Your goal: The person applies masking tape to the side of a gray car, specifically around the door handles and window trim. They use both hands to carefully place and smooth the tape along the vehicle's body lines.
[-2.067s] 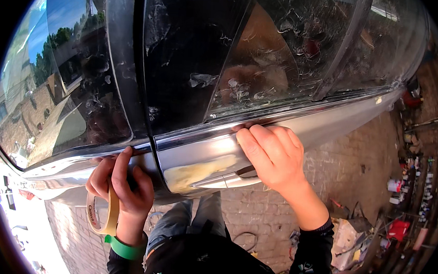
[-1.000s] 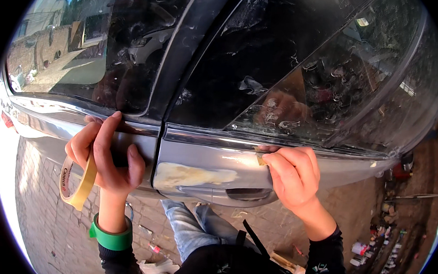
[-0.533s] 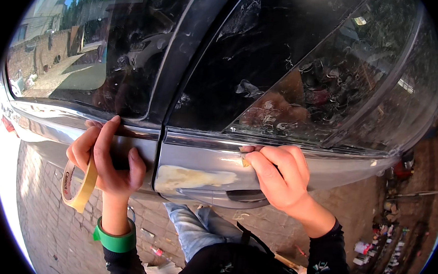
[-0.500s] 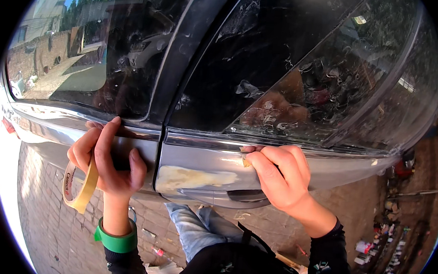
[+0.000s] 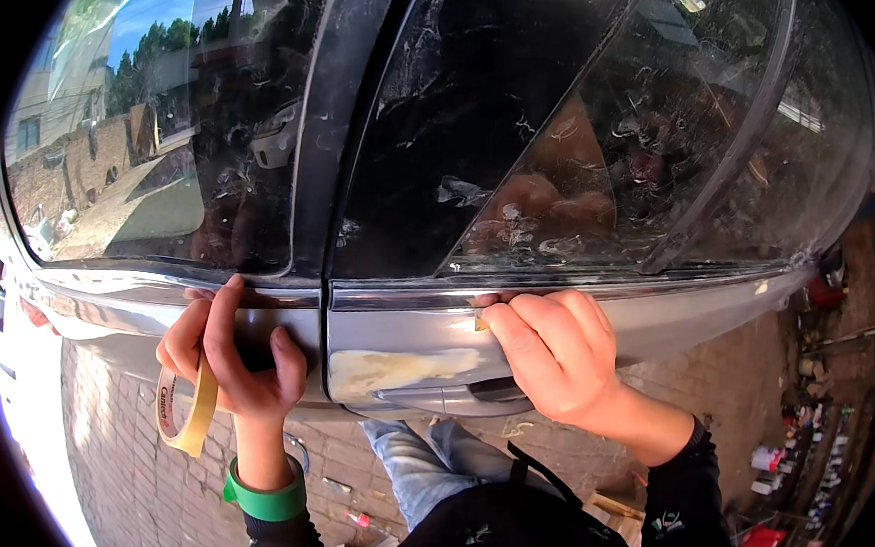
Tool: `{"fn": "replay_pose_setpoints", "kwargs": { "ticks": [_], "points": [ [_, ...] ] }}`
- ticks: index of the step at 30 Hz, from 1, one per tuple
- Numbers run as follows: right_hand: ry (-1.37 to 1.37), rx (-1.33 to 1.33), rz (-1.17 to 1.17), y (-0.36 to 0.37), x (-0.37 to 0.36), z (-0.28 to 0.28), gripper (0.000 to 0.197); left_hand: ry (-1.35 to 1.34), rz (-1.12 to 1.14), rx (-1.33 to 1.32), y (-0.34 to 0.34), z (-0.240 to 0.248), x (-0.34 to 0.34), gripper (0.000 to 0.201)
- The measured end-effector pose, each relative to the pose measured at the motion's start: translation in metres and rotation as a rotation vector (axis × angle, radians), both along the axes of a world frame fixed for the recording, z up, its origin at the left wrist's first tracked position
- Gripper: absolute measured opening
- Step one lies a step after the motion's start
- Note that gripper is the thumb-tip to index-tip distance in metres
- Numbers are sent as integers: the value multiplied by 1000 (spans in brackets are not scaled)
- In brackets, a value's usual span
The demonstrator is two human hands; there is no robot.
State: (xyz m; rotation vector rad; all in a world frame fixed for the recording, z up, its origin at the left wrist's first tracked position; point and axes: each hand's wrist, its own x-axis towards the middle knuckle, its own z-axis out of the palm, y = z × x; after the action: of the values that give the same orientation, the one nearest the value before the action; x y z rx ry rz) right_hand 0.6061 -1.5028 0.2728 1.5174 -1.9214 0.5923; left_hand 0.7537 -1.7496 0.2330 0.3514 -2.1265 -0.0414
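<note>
My left hand (image 5: 247, 357) rests its fingertips on the chrome strip below the car window (image 5: 252, 192), with the thumb apart. A roll of masking tape (image 5: 199, 414) hangs from its curled fingers. My right hand (image 5: 558, 356) pinches a small yellowish bit of masking tape (image 5: 482, 319) against the chrome trim (image 5: 406, 298) of the neighbouring door. Whether tape runs along the trim between the hands, I cannot tell. Below it, a pale yellow filler patch (image 5: 402, 369) marks the silver door panel, just above the door handle (image 5: 490, 395). A green tape roll (image 5: 268, 502) circles my left wrist.
The dark door gap (image 5: 326, 337) runs between my hands. Brick paving (image 5: 136, 456) lies beneath the car. At the right, several bottles and cans (image 5: 797, 456) stand on the ground near a red item (image 5: 762, 544). My jeans-clad legs (image 5: 426, 463) are close to the door.
The view has shifted, so the car's trim and both hands sit differently in the picture. Both hands keep about the same places on the trim, and their grips look unchanged.
</note>
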Motion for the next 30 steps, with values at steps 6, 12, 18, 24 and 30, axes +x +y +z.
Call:
{"fn": "replay_pose_setpoints", "kwargs": {
  "ticks": [6, 12, 18, 24, 30],
  "points": [
    [-5, 34, -30, 4, 2, 2, 32, 30, -5, -6, 1, -3, -1, 48],
    [-33, 79, -15, 0, 4, 9, 34, 72, -26, 5, 0, -3, -3, 48],
    [-40, 76, 21, -19, 10, 9, 36, 74, -24, -11, -2, -1, -3, 49],
    [28, 111, -65, 2, 8, 4, 36, 37, -13, -43, 0, 2, -3, 51],
    [61, 116, -88, -5, 12, 12, 35, 82, -20, -23, -1, -2, -3, 51]
  ]
}}
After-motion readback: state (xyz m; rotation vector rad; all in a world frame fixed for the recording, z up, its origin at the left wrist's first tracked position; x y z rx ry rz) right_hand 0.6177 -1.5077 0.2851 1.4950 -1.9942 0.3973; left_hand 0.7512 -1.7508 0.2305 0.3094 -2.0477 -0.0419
